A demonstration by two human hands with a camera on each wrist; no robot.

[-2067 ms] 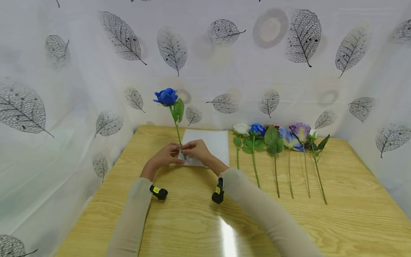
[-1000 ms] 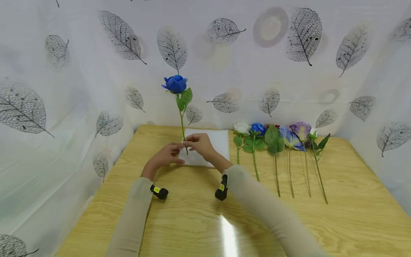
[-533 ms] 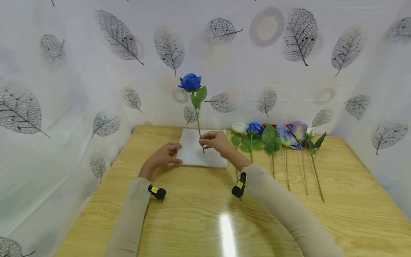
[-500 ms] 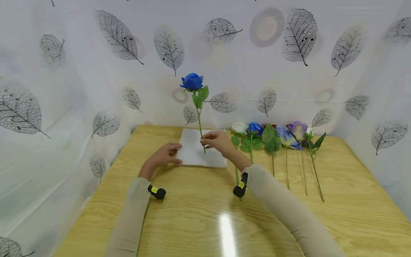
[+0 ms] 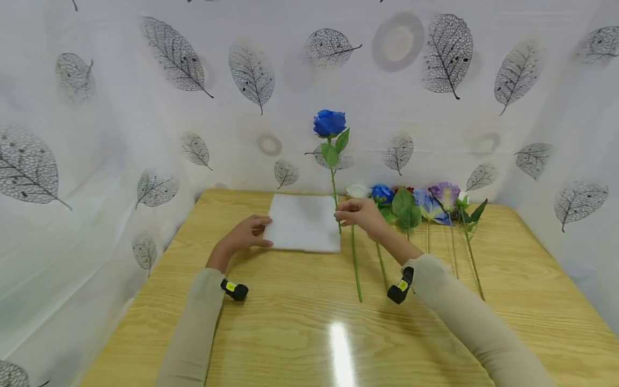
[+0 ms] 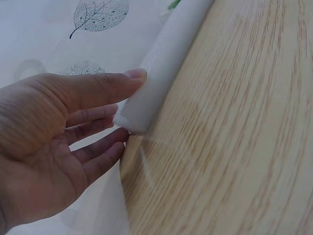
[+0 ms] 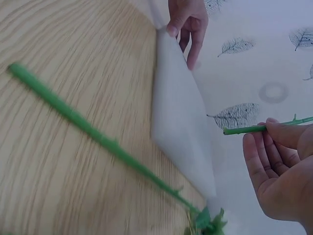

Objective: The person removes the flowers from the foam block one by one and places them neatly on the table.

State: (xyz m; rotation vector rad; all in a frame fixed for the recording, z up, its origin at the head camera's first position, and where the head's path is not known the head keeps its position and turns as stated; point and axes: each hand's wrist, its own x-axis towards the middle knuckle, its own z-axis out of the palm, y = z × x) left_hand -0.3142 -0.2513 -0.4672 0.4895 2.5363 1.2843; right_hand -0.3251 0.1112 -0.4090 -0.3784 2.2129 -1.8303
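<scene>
My right hand (image 5: 360, 216) pinches the lower stem of a blue rose (image 5: 330, 123) between thumb and fingers, with the bloom up and the stem nearly upright. It stands above the right edge of a white foam slab (image 5: 300, 223) lying on the table. In the right wrist view, the cut end of the stem (image 7: 244, 130) pokes out past the fingertips. My left hand (image 5: 244, 235) rests at the slab's left end. There, in the left wrist view, its thumb lies on the slab's long side (image 6: 156, 78), and its loosely bent fingers sit at the corner.
Right of the slab, several flowers lie in a row on the wooden table (image 5: 290, 312): a white rose (image 5: 358, 191), another blue rose (image 5: 382, 193), a light blue flower (image 5: 430, 207), a purple one (image 5: 444, 193) and others. A leaf-printed curtain (image 5: 290, 80) hangs behind the table.
My right hand has carried the blue rose rightward, away from my left hand and across the foam slab to its right edge. The left hand stays at the slab's left end.
</scene>
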